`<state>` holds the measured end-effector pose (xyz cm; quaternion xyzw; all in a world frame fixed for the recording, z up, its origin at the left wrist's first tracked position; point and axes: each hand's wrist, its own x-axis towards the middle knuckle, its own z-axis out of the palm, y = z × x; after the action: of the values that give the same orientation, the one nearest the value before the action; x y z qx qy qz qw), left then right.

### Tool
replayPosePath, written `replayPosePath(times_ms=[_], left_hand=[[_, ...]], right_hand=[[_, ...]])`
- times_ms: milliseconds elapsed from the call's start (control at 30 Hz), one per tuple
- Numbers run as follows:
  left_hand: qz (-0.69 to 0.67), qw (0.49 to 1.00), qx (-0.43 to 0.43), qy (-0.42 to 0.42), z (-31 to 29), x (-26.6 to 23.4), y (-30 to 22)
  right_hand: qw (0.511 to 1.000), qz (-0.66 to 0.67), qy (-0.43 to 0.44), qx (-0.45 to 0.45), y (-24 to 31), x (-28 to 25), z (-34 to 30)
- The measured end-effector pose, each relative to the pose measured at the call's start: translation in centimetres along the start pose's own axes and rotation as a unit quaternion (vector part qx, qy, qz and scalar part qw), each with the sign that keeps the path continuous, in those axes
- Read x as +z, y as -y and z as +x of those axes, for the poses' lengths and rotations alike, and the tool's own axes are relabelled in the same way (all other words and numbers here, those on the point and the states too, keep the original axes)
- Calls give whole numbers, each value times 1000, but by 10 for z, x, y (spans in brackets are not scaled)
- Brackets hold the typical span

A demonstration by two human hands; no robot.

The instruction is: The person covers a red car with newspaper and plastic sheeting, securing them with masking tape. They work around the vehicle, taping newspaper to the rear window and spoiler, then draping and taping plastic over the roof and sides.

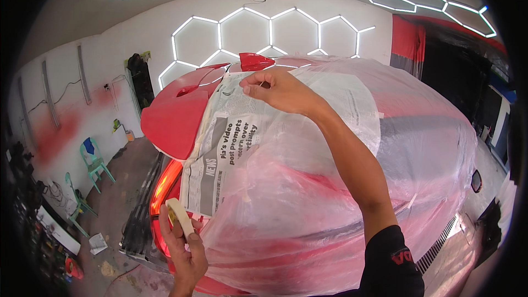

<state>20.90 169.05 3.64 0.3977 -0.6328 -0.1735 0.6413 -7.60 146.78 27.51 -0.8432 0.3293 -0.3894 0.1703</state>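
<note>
My left hand [187,256] grips a roll of cream masking tape [180,217], held upright near the car's glowing tail light [166,184]. Farther off, my right hand [278,91] hovers over the upper part of a newspaper sheet [212,173], thumb and fingers pinched together; anything between the fingertips is too small to make out. The newspaper lies along the edge of a bare red car panel [175,118], with a pale tape strip down its left side. Clear plastic film [308,198] covers the rest of the car, and a second newspaper sheet [352,104] lies to the right.
A red fin-shaped part [256,61] stands on the roof. Green plastic chairs [94,159] are by the left wall, with a paper box [98,243] on the floor nearby. A floor drain grate [437,245] runs along the car's right side.
</note>
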Motion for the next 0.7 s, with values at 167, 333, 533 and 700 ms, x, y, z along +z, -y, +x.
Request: replayPosePath(times_ms=[167,333,533,700], left_hand=[[-79,982,103,140,113,67,-65],[-99,962,140,214,166,103,-94],[-63,978,13,200,234,118,-112],[333,889,314,15,199,164,-69]], right_hand=[[980,160,88,-83,61,44,-95],[975,91,-126,-157,51,7,-102],[950,3,-256,-176,58,-3,-66],[932,60,-357,31,-22,-81,0]])
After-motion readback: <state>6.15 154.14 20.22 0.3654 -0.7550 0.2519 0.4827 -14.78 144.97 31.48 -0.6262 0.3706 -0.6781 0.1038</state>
